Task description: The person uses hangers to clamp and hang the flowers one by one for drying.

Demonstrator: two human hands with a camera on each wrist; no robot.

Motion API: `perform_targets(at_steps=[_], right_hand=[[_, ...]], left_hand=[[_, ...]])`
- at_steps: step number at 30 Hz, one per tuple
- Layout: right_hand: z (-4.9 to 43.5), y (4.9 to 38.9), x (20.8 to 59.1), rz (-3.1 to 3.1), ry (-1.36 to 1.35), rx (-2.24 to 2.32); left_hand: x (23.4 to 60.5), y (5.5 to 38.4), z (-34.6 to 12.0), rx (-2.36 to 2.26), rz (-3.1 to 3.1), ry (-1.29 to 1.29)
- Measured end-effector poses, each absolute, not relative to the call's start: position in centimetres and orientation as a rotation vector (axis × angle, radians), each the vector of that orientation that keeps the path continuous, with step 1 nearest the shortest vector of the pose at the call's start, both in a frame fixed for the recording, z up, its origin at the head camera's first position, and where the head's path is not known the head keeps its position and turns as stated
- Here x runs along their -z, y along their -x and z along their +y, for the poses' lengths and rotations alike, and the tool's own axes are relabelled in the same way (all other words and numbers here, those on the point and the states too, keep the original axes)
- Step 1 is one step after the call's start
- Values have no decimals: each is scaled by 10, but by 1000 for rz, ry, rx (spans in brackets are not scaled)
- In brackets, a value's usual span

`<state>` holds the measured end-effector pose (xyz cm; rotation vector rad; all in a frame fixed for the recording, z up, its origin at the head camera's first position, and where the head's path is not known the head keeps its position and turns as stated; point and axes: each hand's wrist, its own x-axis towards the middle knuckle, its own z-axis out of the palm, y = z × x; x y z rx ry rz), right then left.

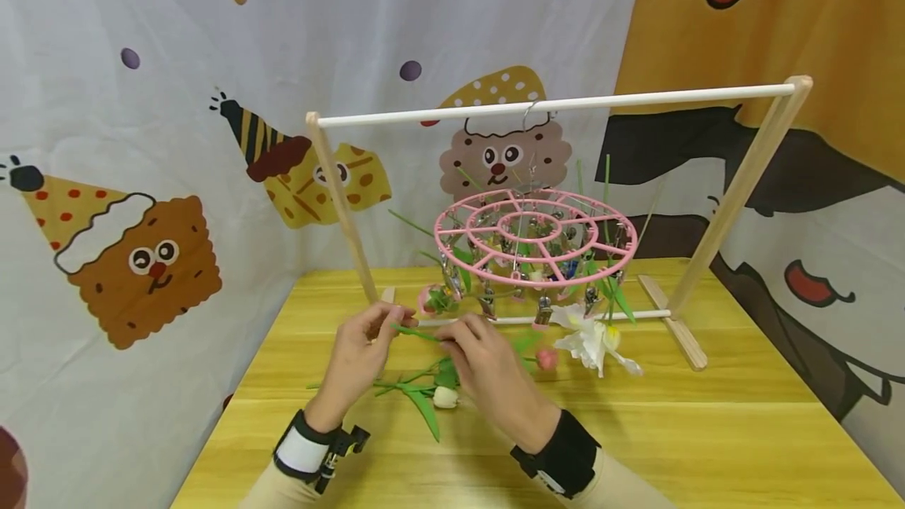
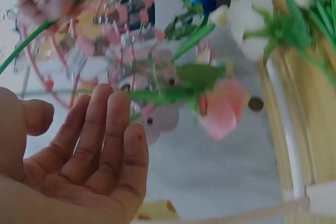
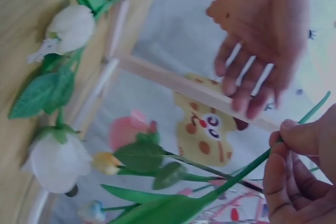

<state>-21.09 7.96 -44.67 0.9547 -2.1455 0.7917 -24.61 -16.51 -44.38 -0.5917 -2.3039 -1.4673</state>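
Observation:
In the head view, my right hand pinches the green stem of an artificial flower between thumb and fingers. A long green leaf grows from that stem in the right wrist view. Just beyond my right hand is a pink bud, apparently this stem's bloom, though the hand hides the join. My left hand is held palm up with loosely bent fingers, close to the stem's free end and holding nothing. Below the hands, a white tulip and other green stems lie on the table.
A pink round clip hanger hangs from a white rod on a wooden stand. Several flowers are clipped to it head down, including a large white bloom. Wooden table beneath; a printed curtain behind.

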Motion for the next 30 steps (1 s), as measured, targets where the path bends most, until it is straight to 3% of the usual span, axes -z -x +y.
perform_targets(at_steps=[10,30], right_hand=[[96,187,425,-1939,-960,-881],[122,183,405,-1796,-837,-959]], left_hand=[[439,231,-104,1289,-2292,891],[418,238,-71,1388,-2175,810]])
